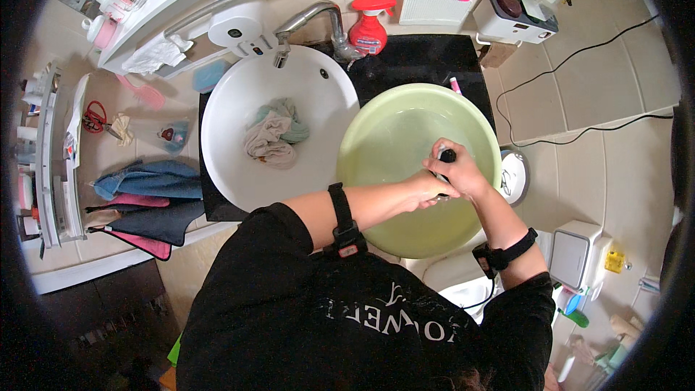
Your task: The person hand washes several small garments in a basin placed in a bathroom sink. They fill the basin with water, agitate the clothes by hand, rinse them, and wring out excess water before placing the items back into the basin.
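Both hands are over the pale green plastic basin, which holds water. My left hand grips the lower part of a small black-and-white item, probably wet cloth. My right hand closes around its upper part, so the two hands meet. Most of the item is hidden by my fingers, and its exact kind cannot be told. Left of the basin is a white round washbasin. In it lies a crumpled beige cloth against a pale green cloth.
A chrome faucet arches over the washbasin, beside a red spray bottle. The black countertop runs behind the basin. Clothes, including a denim piece, hang at left. A black cable trails along the right wall.
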Tool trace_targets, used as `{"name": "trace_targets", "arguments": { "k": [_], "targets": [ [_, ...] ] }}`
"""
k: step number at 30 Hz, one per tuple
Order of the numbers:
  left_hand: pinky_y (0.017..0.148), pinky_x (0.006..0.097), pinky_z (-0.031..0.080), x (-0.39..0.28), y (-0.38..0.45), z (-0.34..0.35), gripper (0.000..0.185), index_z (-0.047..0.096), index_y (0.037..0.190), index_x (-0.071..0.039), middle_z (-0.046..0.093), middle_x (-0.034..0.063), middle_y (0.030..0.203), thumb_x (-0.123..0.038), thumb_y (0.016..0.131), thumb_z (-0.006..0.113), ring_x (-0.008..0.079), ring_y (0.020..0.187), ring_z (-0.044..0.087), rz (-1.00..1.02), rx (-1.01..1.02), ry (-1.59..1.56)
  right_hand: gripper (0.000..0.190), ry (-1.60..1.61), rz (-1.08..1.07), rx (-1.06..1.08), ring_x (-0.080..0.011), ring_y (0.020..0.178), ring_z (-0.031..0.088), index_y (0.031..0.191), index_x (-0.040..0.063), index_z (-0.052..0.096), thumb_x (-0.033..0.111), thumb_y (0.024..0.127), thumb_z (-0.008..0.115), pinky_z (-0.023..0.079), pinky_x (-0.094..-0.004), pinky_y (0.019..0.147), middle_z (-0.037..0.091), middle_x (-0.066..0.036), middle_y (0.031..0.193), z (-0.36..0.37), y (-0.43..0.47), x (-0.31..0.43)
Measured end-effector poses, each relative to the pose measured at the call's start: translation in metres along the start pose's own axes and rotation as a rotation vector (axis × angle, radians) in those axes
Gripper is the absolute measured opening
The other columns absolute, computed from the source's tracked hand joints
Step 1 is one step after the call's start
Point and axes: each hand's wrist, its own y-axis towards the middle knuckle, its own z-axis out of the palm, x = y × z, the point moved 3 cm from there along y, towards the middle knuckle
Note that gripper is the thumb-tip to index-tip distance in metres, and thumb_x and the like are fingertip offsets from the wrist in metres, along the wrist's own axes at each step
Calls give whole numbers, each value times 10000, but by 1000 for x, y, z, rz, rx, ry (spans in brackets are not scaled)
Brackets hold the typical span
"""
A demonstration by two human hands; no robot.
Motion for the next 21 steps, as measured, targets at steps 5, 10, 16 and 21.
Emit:
{"name": "trace_targets", "arguments": {
  "k": [5,10,16,21],
  "targets": [
    [573,302,436,8,7,-8,402,558,989,-12,600,69,801,-257,709,709,177,689,572,284,-393,234,152,-166,22,-223,-101,563,455,701,41,496,54,694,647,386,-270,517,506,-22,624,4,9,-14],
    [781,400,480,1,12,-21,471,591,1025,-33,645,189,920,-285,645,709,345,898,617,257,-581,539,92,-69,23,-512,-154,543,499,683,24,542,54,655,625,422,-298,540,540,-81,606,7,24,-34],
    [683,371,494,-21,-13,-16,447,580,1004,-22,641,188,901,-213,623,718,317,799,632,301,-561,694,147,183,48,-610,-148,527,516,683,33,564,122,678,680,427,-294,528,565,-59,607,12,18,-26],
    [569,299,507,-50,-76,-28,543,524,1085,-8,618,100,888,-49,597,760,172,690,623,268,-249,218,559,410,37,-56,-168,1096,488,1304,66,400,412,890,549,371,-301,940,505,-66,1207,6,-27,18]
  ]
}}
